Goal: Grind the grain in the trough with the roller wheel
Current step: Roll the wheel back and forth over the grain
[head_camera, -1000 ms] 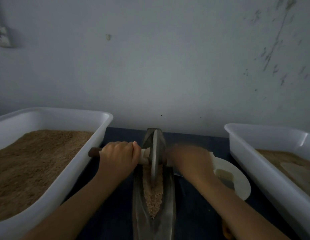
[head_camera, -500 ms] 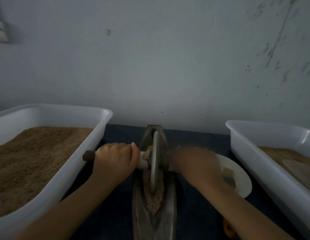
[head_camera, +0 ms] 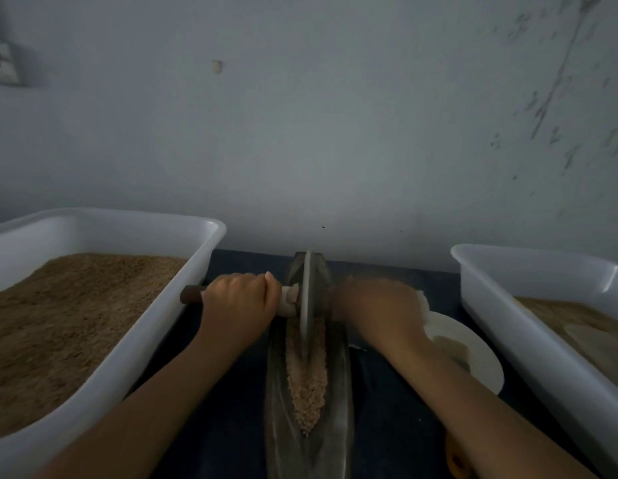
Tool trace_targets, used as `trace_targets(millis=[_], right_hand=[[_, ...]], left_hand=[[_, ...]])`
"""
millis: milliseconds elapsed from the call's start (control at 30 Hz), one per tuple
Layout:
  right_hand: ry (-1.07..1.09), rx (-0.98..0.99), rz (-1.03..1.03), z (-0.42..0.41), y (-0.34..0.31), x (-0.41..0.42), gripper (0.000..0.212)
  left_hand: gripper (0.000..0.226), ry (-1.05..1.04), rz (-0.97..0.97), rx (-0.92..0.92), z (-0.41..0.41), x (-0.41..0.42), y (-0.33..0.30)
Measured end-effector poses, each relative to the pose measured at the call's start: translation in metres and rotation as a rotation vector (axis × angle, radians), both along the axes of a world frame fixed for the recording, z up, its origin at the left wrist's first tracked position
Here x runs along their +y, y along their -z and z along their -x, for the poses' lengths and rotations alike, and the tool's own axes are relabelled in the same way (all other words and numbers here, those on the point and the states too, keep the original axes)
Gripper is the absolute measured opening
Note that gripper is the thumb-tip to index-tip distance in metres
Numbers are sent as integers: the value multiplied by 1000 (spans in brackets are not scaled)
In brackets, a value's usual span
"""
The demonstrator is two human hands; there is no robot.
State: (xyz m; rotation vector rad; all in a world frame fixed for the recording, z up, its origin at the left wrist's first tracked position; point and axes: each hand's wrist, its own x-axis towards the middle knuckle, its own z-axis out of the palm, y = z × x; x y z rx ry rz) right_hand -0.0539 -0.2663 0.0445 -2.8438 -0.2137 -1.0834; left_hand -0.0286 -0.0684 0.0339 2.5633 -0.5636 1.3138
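Standing between gripping hands (head_camera: pixel 240 302): roller wheel (head_camera: pixel 305 292)

The trough (head_camera: pixel 309 402) at lower centre and the thin roller wheel (head_camera: pixel 304 299) standing in it look like dull grey metal with a faint sheen, and the grain (head_camera: pixel 307 385) inside is coarse and granular. The handle (head_camera: pixel 191 294) end at centre left looks like dark wood. The tubs at lower left (head_camera: pixel 197 271) and lower right (head_camera: pixel 528 305) are smooth, slightly glossy white plastic, and the wall (head_camera: pixel 335 133) above is matt and scuffed.
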Motion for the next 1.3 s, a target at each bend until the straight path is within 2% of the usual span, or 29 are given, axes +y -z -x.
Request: trace_targets(millis=[233, 400, 533, 667, 833, 1000, 1033, 1133, 1300], right_hand=[[-16, 173, -10, 51, 4, -7, 50], [-43, 186, -1, 71, 1, -6, 47], [8, 186, 13, 56, 0, -5, 46], [86, 149, 35, 26, -1, -4, 53], [107, 129, 4, -16, -6, -7, 53], [123, 181, 12, -19, -3, -9, 52], [126, 185, 23, -13, -2, -9, 51], [107, 198, 33, 7, -2, -9, 52], [65, 235, 45, 43, -5, -6, 52]], left_hand=[[43, 72, -9, 65, 45, 8, -5], [44, 113, -15, 80, 60, 13, -9], [46, 67, -36, 103, 49, 8, -8], [64, 2, -220, 52, 24, 5, -2], [43, -140, -367, -35, 0, -2, -9], [11, -103, -337, 114, -4, -5, -13], [10, -80, -305, 132, -1, -4, -13], [31, -8, -130, 154, 12, -2, -13], [40, 96, 12, 141, 42, 6, -9]])
